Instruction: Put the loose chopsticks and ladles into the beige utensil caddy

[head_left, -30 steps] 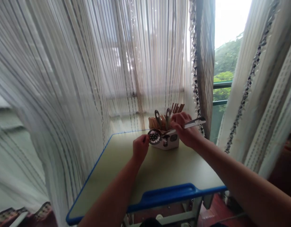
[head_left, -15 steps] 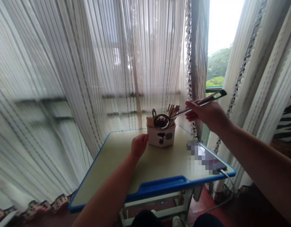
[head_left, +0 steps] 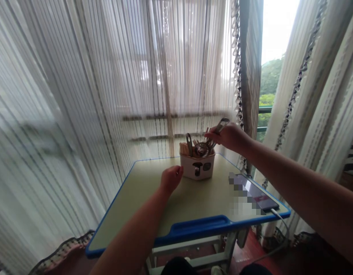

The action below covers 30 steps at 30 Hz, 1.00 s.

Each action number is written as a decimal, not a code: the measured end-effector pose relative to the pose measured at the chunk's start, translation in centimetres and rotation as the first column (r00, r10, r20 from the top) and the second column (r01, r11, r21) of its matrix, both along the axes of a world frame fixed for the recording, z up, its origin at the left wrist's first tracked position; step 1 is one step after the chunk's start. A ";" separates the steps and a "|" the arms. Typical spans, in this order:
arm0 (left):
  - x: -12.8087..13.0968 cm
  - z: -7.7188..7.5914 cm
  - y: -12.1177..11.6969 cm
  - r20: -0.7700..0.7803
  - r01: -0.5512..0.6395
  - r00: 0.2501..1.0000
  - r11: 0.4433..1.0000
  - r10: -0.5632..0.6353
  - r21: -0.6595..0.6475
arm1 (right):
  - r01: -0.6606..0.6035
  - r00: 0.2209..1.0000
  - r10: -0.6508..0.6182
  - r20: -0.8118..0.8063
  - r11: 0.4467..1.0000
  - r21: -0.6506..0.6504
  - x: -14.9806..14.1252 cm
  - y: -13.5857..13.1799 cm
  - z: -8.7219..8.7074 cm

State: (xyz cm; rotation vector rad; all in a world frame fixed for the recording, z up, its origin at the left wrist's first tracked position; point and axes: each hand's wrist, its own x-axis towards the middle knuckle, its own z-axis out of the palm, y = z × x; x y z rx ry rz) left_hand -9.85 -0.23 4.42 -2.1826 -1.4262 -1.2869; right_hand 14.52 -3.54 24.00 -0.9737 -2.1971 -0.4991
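A white utensil holder (head_left: 189, 168) with dark pictures on its front stands toward the back of the table. Its left edge is against the closed fingers of my left hand (head_left: 171, 179). My right hand (head_left: 229, 133) is above the holder's right side, closed around the handle of a metal ladle (head_left: 201, 150). The ladle's round bowl sits low at the holder's opening, and its handle tilts up to the right. Wooden chopsticks (head_left: 183, 148) and another metal handle (head_left: 189, 142) stick up from the holder.
The pale table (head_left: 142, 191) has a blue rim and a blue front groove (head_left: 199, 225). A phone (head_left: 258, 193) with a white cable (head_left: 285, 223) lies at the right. Sheer curtains (head_left: 136, 76) hang right behind the table.
My right hand has moved left and inward, bringing the ladle down to the holder's opening with its handle steeper. My left hand stays beside the holder. The view has shifted slightly.
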 end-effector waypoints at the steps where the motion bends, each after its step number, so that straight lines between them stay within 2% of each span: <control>1: 0.0 0.0 0.0 -0.013 0.004 1.000 1.000 -0.004 0.003 | 0.010 0.999 -0.010 0.043 1.000 0.005 -0.2 0.4 -0.3; 5: 0.3 0.1 -0.4 -0.049 0.016 0.999 1.000 -0.015 0.017 | 0.012 0.980 -0.018 0.197 0.999 0.032 -1.3 1.6 -1.1; 9: 0.6 0.2 -0.7 -0.069 0.008 0.998 1.000 -0.007 0.015 | -0.012 0.943 0.030 0.330 0.998 -0.057 -2.1 2.2 -2.2; 14: 0.6 0.3 -0.9 -0.081 0.000 0.997 1.000 0.000 0.004 | -0.137 0.954 0.170 0.247 0.980 -0.144 -2.0 2.6 -4.4; 18: 0.8 0.5 -1.2 -0.112 0.021 0.993 1.000 -0.021 -0.001 | -0.192 0.945 0.230 0.231 0.965 -0.177 -1.5 2.0 -5.6; 23: 0.7 0.7 -1.4 -0.112 0.022 0.993 1.000 -0.022 -0.005 | -0.181 0.929 0.232 0.289 0.964 -0.193 -1.0 0.6 -5.7; 26: 0.6 0.7 -1.3 -0.116 0.025 0.993 1.000 -0.026 -0.011 | -0.223 0.935 0.270 0.231 0.952 -0.210 -1.1 0.5 -5.4; 30: 0.6 0.7 -1.2 -0.130 0.014 0.991 1.000 -0.017 -0.027 | -0.260 0.936 0.321 0.145 0.907 -0.330 -1.9 1.1 -5.3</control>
